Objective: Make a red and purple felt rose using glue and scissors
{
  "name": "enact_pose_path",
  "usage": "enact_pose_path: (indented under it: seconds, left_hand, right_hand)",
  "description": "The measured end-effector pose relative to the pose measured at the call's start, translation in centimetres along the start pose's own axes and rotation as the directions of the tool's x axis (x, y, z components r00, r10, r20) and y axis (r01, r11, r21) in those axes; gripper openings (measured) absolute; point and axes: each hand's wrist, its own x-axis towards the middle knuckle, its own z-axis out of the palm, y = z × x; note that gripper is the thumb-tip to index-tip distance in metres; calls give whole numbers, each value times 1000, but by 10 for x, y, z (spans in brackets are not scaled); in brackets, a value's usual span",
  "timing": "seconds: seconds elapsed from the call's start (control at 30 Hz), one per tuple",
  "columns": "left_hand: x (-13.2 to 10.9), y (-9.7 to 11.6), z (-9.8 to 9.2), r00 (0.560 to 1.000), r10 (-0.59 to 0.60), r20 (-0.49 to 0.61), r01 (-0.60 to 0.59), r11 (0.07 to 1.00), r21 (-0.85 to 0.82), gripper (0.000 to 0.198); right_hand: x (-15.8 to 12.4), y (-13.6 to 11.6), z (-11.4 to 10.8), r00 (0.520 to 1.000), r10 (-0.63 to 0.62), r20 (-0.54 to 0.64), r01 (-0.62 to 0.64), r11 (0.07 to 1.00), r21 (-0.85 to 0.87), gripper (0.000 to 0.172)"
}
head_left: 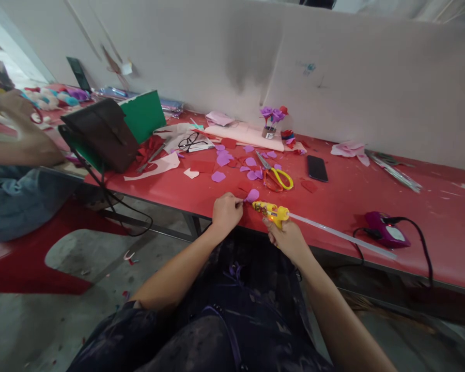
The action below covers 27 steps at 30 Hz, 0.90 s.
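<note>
Several purple petals (223,158) dot the red table (341,212) beside a wall (364,93).

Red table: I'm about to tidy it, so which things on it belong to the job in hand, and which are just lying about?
Likely part of the job:
yellow glue gun, gripped in the right hand
purple piece, at the left hand
loose purple pieces
yellow-handled scissors

Probably just lying about:
dark phone
eyeglasses

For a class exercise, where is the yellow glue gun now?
In the head view, just right of centre, the yellow glue gun is in the right hand, over the red table, its nozzle beside a purple petal at the left hand.
</note>
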Motion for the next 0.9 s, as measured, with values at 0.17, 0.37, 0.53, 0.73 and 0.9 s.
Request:
enact_pose_path:
  seconds: [0.17,0.37,0.53,0.73,0.9]
  left_hand:
    - [-1,1,-2,1000,-4,11,4,1000,-3,28]
    - [-1,1,-2,1000,-6,6,6,1000,0,27]
    - [0,0,-1,1000,9,-1,-9,1000,-10,27]
    - [0,0,0,1000,-1,12,1,1000,-4,28]
    - [0,0,0,1000,-7,3,7,1000,-4,28]
  right_hand:
    - [1,-4,3,1000,-23,-10,23,999,-45,51]
    - [-5,2,-2,998,-54,-11,54,997,-51,53]
    - [-1,1,0,999,-22,-28,22,1000,-20,50]
    - [-1,0,4,999,-3,-32,3,1000,13,52]
    - [-2,3,3,1000,2,-27,0,999,50,56]
